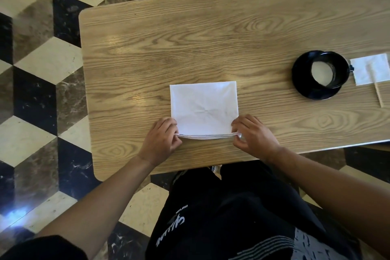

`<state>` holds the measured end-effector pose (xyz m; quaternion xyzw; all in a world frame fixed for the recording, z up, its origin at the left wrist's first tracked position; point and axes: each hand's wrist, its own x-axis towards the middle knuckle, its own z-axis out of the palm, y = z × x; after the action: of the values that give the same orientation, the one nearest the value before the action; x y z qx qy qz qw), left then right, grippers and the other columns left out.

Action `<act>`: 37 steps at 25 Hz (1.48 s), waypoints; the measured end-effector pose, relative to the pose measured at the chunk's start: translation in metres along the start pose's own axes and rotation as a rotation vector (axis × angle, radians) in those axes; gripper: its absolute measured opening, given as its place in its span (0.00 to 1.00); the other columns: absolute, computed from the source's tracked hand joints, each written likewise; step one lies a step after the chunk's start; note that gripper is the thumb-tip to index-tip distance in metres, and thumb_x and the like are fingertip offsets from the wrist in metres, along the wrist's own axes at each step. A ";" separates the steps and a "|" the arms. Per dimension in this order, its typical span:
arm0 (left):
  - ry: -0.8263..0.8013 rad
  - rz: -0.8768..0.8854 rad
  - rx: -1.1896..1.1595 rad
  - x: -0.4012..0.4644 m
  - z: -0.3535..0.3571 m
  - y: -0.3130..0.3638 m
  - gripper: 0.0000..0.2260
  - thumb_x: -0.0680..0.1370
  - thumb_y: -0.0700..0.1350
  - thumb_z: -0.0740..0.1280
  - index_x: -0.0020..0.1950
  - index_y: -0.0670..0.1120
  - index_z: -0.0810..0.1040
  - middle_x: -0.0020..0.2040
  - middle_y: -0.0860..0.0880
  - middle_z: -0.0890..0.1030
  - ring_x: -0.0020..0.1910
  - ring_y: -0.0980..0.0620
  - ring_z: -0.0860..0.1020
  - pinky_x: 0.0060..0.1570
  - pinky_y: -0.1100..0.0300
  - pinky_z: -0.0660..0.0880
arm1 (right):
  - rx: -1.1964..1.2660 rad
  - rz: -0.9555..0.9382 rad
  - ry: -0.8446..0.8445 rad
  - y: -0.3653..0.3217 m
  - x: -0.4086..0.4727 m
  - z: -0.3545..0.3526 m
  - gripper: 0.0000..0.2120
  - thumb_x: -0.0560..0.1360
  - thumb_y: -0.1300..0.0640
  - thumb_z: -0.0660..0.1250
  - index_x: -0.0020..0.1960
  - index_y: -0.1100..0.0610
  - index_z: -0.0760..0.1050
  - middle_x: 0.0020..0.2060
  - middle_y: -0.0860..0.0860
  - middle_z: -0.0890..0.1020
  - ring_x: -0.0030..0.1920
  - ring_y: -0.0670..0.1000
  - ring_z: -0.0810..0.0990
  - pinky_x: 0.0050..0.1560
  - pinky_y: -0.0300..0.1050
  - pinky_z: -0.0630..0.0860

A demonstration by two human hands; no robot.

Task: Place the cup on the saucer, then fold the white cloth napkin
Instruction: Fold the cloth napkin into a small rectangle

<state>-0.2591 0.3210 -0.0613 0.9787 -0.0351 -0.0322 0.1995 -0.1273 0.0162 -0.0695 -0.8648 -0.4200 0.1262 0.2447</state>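
White napkin (pixel 203 107) folded square, layered near edge

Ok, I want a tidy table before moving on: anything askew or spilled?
Nothing spilled. The cup sits off-centre on the saucer, towards its right rim. The napkin lies square, both hands pinching its near corners.

Head camera, looking steeply down, close over table (pixel 211 38).
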 end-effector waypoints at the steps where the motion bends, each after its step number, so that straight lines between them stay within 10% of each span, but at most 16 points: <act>1: 0.012 -0.026 -0.048 0.001 -0.003 0.002 0.04 0.73 0.39 0.62 0.44 0.41 0.75 0.52 0.44 0.80 0.57 0.44 0.77 0.60 0.53 0.73 | 0.046 0.036 0.009 -0.001 0.000 -0.004 0.06 0.71 0.60 0.67 0.47 0.58 0.79 0.48 0.50 0.83 0.53 0.54 0.81 0.54 0.48 0.78; 9: -0.005 -0.464 -0.362 0.009 -0.015 0.029 0.19 0.76 0.51 0.54 0.55 0.42 0.77 0.53 0.45 0.82 0.53 0.46 0.78 0.51 0.54 0.73 | 0.211 0.400 0.065 -0.007 0.015 -0.029 0.12 0.78 0.58 0.68 0.61 0.53 0.78 0.50 0.53 0.86 0.49 0.57 0.84 0.46 0.47 0.76; 18: 0.036 -0.648 -0.452 0.030 -0.019 0.034 0.07 0.84 0.48 0.60 0.56 0.48 0.75 0.42 0.50 0.82 0.41 0.46 0.79 0.42 0.51 0.74 | 0.417 0.607 0.026 0.003 0.037 -0.035 0.11 0.83 0.50 0.62 0.63 0.50 0.78 0.33 0.45 0.80 0.37 0.42 0.79 0.43 0.45 0.69; 25: 0.042 -0.687 -0.468 0.043 -0.018 0.030 0.09 0.85 0.50 0.58 0.59 0.49 0.75 0.45 0.51 0.82 0.44 0.47 0.79 0.43 0.52 0.73 | 0.610 0.749 -0.142 0.018 0.047 -0.041 0.27 0.67 0.48 0.81 0.64 0.45 0.77 0.49 0.40 0.84 0.49 0.39 0.83 0.53 0.38 0.78; 33: -0.048 -0.833 -0.719 0.048 -0.021 0.016 0.21 0.77 0.58 0.72 0.66 0.52 0.75 0.54 0.54 0.84 0.53 0.57 0.82 0.56 0.54 0.78 | 0.684 0.753 -0.112 0.027 0.061 -0.044 0.05 0.73 0.49 0.74 0.48 0.45 0.80 0.42 0.45 0.87 0.43 0.46 0.84 0.47 0.48 0.75; 37: 0.012 -0.888 -0.751 0.055 -0.021 0.010 0.08 0.78 0.51 0.71 0.52 0.49 0.81 0.48 0.52 0.86 0.48 0.53 0.83 0.53 0.49 0.79 | 0.619 0.739 -0.086 0.020 0.065 -0.045 0.04 0.77 0.50 0.71 0.49 0.48 0.77 0.34 0.39 0.80 0.33 0.39 0.74 0.39 0.36 0.69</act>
<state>-0.2032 0.3157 -0.0410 0.7620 0.3937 -0.1174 0.5006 -0.0546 0.0428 -0.0434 -0.8366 -0.0374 0.3595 0.4117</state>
